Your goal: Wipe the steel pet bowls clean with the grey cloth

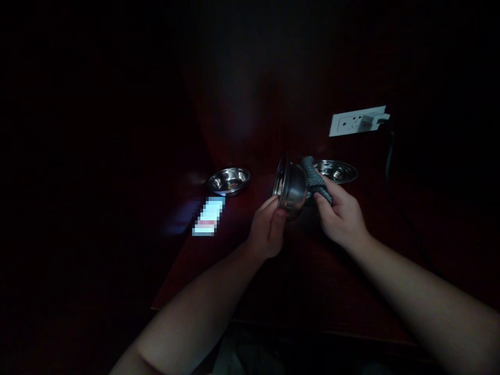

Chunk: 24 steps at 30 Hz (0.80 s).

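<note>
A shiny metal bowl (296,190) is tipped on its side above the dark red table, its mouth facing left. My left hand (269,229) is closed on its lower rim, thumb on the outside. In my right hand (339,211) a crumpled grey-green cloth (315,179) is bunched and pressed against the bowl's outer base. Part of the cloth is hidden by my fingers. Behind my right hand sits a metal dish (336,171), partly covered by the hand.
A second shallow metal bowl (229,180) stands on the table (219,260) at left, a small coloured patch inside. Beside it lies a lit, pixelated phone-like screen (209,216). On the wall is a white socket panel (353,121) with a plug and a dark cable (389,156) hanging down.
</note>
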Tool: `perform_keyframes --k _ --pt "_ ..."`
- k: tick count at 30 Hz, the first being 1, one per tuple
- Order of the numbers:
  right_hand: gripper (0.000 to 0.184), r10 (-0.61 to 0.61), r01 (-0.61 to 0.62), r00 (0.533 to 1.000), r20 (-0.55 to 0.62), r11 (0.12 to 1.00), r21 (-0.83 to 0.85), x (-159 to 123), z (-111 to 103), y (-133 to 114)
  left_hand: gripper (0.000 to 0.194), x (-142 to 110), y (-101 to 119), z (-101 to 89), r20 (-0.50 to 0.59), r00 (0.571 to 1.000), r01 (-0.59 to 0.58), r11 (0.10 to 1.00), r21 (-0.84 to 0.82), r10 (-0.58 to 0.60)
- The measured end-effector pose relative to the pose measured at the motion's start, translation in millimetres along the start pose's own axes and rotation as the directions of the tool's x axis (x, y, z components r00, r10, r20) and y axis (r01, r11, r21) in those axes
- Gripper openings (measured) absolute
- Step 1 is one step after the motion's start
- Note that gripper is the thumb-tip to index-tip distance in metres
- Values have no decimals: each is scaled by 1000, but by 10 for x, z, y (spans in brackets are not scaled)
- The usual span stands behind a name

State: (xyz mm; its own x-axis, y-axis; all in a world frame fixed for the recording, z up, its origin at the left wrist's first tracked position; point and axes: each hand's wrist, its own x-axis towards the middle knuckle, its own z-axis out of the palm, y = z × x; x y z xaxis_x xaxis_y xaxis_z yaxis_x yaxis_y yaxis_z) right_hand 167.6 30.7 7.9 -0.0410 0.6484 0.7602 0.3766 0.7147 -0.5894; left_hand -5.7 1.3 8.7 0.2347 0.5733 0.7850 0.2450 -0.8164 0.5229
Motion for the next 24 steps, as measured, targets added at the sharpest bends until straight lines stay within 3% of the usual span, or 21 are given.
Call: perform_keyframes --k 11,17,24 --pt "46 -3 3 1000 -8 1000 -4 14 -12 30 48 -26 30 3 -19 1000 -13 999 -53 12" --pt "38 68 -68 997 -35 998 8 46 -49 134 47 -48 55 26 8 998 -62 990 -128 64" --pt "41 163 -172 982 99 982 84 25 8 298 50 -69 53 48 11 999 -50 994 -99 51"
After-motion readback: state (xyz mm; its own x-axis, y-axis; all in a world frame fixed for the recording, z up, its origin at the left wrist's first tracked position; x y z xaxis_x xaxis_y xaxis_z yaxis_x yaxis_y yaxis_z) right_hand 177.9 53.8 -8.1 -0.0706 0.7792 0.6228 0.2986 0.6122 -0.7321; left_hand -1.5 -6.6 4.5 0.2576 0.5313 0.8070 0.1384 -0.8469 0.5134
